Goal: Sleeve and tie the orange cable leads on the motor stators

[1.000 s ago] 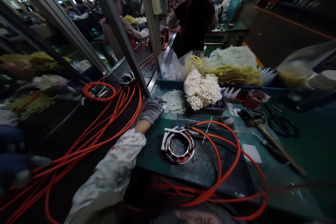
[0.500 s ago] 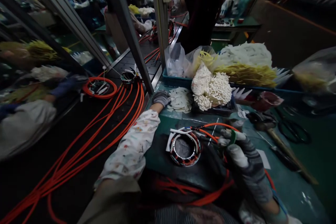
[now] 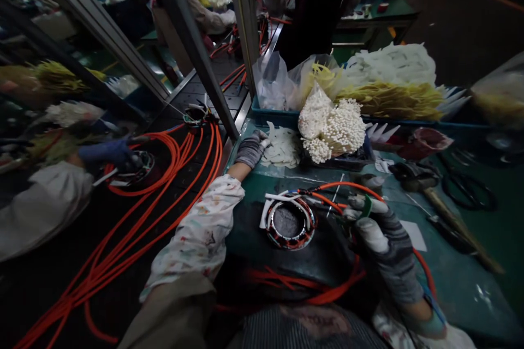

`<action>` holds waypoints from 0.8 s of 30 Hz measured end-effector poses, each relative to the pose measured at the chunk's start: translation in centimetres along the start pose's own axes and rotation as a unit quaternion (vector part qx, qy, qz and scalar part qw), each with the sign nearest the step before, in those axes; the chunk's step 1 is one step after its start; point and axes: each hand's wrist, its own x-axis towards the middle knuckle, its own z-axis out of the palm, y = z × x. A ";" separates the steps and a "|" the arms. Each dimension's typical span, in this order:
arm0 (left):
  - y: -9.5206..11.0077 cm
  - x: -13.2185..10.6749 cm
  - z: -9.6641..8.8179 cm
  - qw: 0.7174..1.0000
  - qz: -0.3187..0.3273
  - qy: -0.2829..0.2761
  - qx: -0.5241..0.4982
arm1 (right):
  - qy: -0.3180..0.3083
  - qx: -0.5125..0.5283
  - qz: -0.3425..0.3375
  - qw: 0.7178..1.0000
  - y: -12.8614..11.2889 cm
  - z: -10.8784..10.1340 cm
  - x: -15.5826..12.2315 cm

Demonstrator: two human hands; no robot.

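Note:
A wound stator ring [image 3: 290,222] with white sleeves lies on the dark mat before me. My left hand [image 3: 250,149], in a grey glove, reaches forward to a pile of flat white insulation slips [image 3: 283,148] and pinches at its edge. My right hand [image 3: 379,237], also gloved, is curled just right of the stator, gripping a small green-tipped tool I cannot make out, beside the orange lead wires [image 3: 341,188].
A bundle of white tubes [image 3: 333,129], yellow and white sleeving [image 3: 388,99], scissors [image 3: 469,191] and a hammer [image 3: 429,188] lie on the green bench. Orange cables [image 3: 164,174] run over the conveyor at left, where a co-worker's blue-gloved hand [image 3: 107,151] holds another stator. A person stands ahead.
My right hand came into view beside the stator and stays there. My left hand stayed at the white slips. The co-worker's blue-gloved hand moved onto the stator on the conveyor.

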 end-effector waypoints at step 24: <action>2.4 -2.1 -0.4 0.999 0.018 -0.012 0.027 | 0.003 0.029 0.038 0.999 -0.5 0.4 -0.3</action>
